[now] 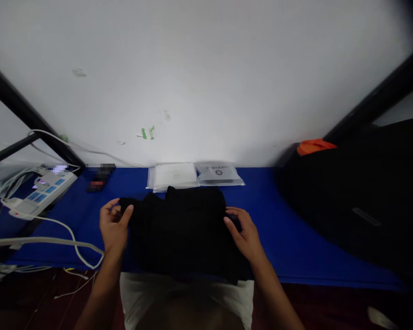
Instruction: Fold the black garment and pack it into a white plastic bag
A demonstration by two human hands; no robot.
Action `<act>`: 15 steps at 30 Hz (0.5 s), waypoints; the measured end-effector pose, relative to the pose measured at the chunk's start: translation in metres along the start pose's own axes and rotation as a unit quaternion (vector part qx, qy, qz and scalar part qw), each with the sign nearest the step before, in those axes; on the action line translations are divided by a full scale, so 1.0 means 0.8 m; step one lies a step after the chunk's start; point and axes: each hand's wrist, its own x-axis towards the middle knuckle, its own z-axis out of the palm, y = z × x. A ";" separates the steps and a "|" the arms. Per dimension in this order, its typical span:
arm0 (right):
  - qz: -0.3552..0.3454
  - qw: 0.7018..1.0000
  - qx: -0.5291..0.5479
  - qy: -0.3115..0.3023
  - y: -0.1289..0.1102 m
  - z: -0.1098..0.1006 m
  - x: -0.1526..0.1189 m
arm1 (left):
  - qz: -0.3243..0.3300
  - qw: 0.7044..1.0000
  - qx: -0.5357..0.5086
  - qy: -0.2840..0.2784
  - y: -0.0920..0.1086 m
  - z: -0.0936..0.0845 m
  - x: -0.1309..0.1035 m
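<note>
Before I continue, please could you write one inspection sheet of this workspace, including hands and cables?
Surface: blue tabletop.
Job's things: black cloth, rumpled, overhanging the front edge.
Clutter: translucent pouches behind the cloth; pixelated dark object; power strip at left.
Hands: left hand pinches the cloth's left corner; right hand touches its right edge, grip unclear.
Cables: white cables around the strip.
Surroundings: marked white wall, black frame, large black object at right.

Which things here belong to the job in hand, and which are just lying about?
In use:
black cloth, left hand and right hand at its sides

Apparently just lying about:
white packet
printed pouch
power strip
white cable
dark item, blurred
large black item, unclear
orange item
</note>
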 end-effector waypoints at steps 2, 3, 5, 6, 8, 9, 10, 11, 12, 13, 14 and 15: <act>0.001 1.000 0.000 0.002 0.001 0.000 -0.001 | 0.042 0.999 0.023 -0.026 0.004 0.016 -0.013; 0.001 1.000 0.000 0.003 0.001 0.000 -0.001 | 0.074 0.995 0.047 -0.054 0.006 0.022 -0.020; 0.002 1.000 -0.001 0.000 0.002 0.000 -0.001 | 0.154 0.966 0.107 -0.176 0.011 0.030 -0.032; 0.004 1.000 -0.002 -0.003 0.002 0.000 -0.002 | 0.190 0.937 0.135 -0.260 0.013 0.032 -0.037; 0.006 1.000 -0.002 -0.004 0.002 0.000 -0.002 | 0.232 0.866 0.175 -0.406 0.015 0.032 -0.044; 0.006 1.000 0.000 -0.003 0.002 0.000 -0.002 | 0.234 0.844 0.185 -0.445 0.014 0.032 -0.046; 0.006 1.000 0.003 -0.001 0.003 0.000 -0.002 | 0.224 0.841 0.185 -0.456 0.013 0.030 -0.048; 0.007 1.000 0.006 0.001 0.003 0.000 -0.002 | 0.207 0.855 0.173 -0.442 0.010 0.028 -0.050; 0.007 1.000 0.009 0.001 0.003 -0.001 -0.003 | 0.188 0.880 0.153 -0.408 0.006 0.026 -0.052; 0.009 1.000 0.010 0.001 0.003 -0.001 -0.002 | 0.168 0.908 0.131 -0.360 0.002 0.024 -0.053; 0.010 1.000 0.009 -0.001 0.002 -0.001 -0.002 | 0.152 0.933 0.114 -0.304 -0.003 0.021 -0.055; 0.010 1.000 0.008 -0.002 0.002 -0.001 -0.002 | 0.143 0.952 0.110 -0.249 -0.007 0.018 -0.056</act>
